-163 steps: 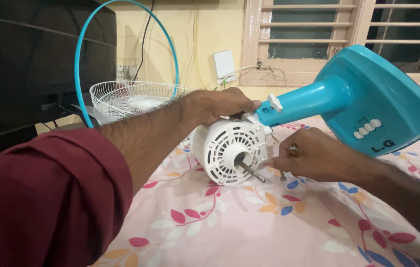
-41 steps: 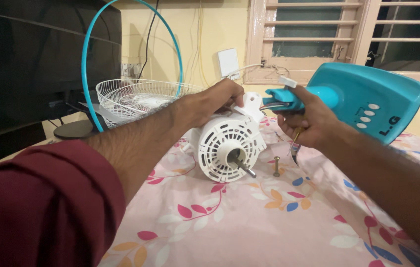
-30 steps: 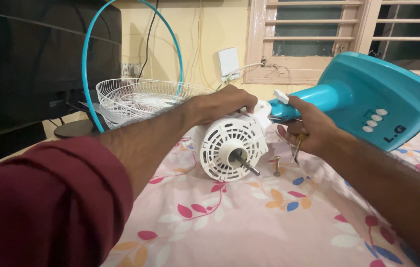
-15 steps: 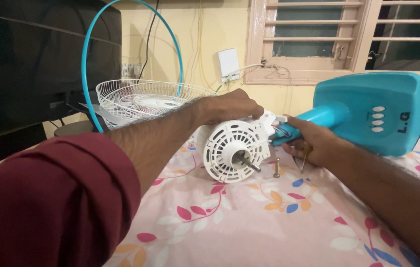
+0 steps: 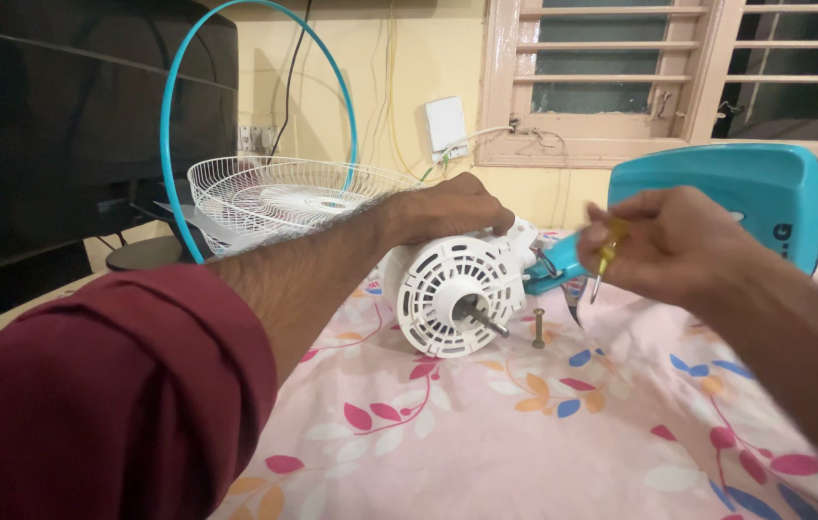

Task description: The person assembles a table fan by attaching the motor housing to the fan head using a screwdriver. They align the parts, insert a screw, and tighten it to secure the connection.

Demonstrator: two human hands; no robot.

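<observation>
My left hand [image 5: 447,207] rests on top of a white fan motor housing [image 5: 452,294], pressing it against the bed; its metal shaft [image 5: 488,324] points toward me. The motor joins a turquoise fan neck [image 5: 551,272] that leads to the turquoise base [image 5: 755,197] with white buttons. My right hand [image 5: 669,241] is raised just right of the neck, fingers closed on a small screwdriver with a yellow handle [image 5: 607,247], tip pointing down. A loose bolt [image 5: 538,327] stands on the sheet beside the motor.
A pink floral bedsheet [image 5: 524,433] covers the surface. Behind the motor lie a white wire fan guard [image 5: 284,197] and a turquoise guard ring [image 5: 173,125]. A dark screen [image 5: 52,116] stands at left. Wall sockets, wires and a shuttered window are at the back.
My right hand let go of the turquoise neck and lifted up with the screwdriver. The fan base has swung and settled lower behind that hand. My left hand stays on the motor.
</observation>
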